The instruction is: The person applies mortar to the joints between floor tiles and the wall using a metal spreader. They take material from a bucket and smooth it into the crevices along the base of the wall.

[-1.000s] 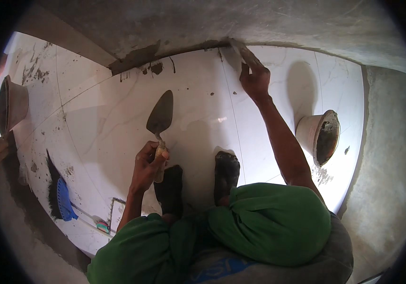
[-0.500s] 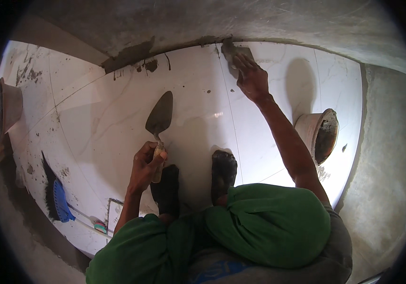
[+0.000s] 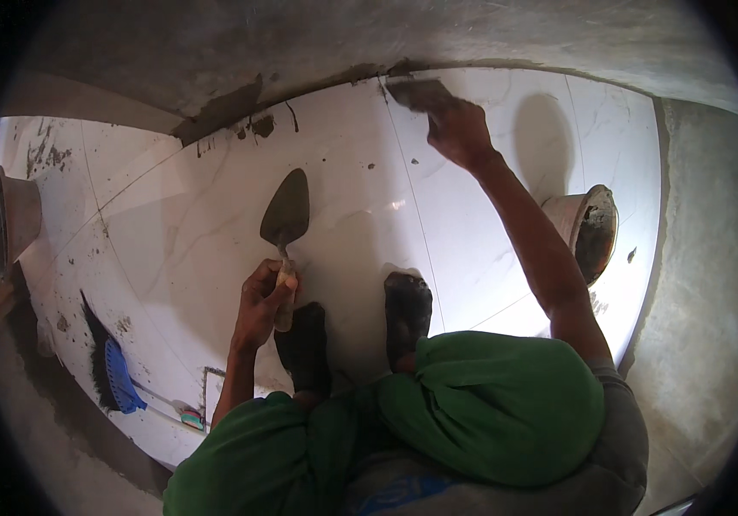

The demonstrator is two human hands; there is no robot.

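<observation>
My left hand (image 3: 260, 301) is closed around the wooden handle of a pointing trowel (image 3: 285, 206). Its leaf-shaped blade points away from me, above the white tiled floor. At the far side, my right hand (image 3: 462, 133) grips a flat, dark grey tool (image 3: 418, 93), blurred by motion, so its exact kind is unclear. That tool is close to the base of the grey wall (image 3: 326, 39), by a tile joint. Dark wet mortar smears (image 3: 263, 126) mark the floor to its left.
A mortar-crusted bucket (image 3: 594, 236) lies tipped right of my right forearm. Another bucket (image 3: 21, 211) is at the far left. Nearer on the left lies a blue broom (image 3: 121, 378) with dark bristles. A bare grey wall (image 3: 704, 258) bounds the right side. My feet (image 3: 407, 314) are on the tiles.
My right hand has shifted slightly, and the flat tool has turned and swung left along the wall base. My left hand keeps its hold on the trowel. The whole view has tilted a little.
</observation>
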